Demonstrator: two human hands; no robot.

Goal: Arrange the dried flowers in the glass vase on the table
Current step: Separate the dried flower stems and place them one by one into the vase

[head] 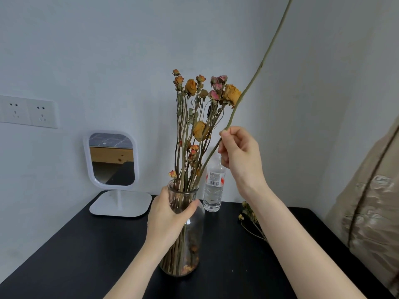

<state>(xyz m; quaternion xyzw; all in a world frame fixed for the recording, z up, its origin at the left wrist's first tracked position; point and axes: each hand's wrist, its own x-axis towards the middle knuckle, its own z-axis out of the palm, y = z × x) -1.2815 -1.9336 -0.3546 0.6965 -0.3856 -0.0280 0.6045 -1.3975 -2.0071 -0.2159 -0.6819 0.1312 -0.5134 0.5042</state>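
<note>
The glass vase [194, 238] was stood on the black counter [75, 255], and its neck was gripped by the left hand [168, 216], with the fingers [190, 207] curled round the glass. The vase looked clear and tall, with fallen petals at the bottom. It was likely heavy enough to stand alone, but smooth and easy to break, so the neck seemed a good place to hold it. A bunch of dried flowers [192, 89] was already standing in it, with thin brown stems and orange, yellow and pink heads. They looked light, stiff and crumbly, so they would best be held by the stems and never by the heads. One long bare stem [261, 66] was pinched near its lower part by the fingers [226, 134] of the right hand [239, 154]. Its top ran out of view, and its lower end pointed down at the mouth of the vase; whether it was inside could not be told. More dried flowers [250, 214] were lying on the counter by the right arm.
</note>
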